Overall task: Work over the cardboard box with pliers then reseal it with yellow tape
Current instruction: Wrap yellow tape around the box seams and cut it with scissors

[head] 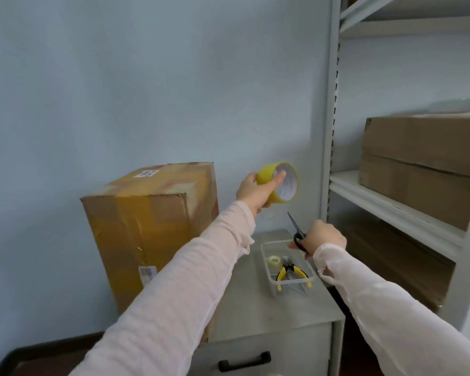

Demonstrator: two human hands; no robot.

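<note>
Beside the cardboard box (147, 226), left hand (253, 192) grips yellow tape (265, 172), right hand (324, 237) scissors (295, 227).

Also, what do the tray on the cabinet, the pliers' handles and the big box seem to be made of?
The tray looks like clear glossy plastic: the grey cabinet shows through its walls. The pliers have yellow and black grips, probably rubber or plastic over metal; I cannot tell which. The big box is matt brown cardboard, creased, with glossy tape over it.
</note>
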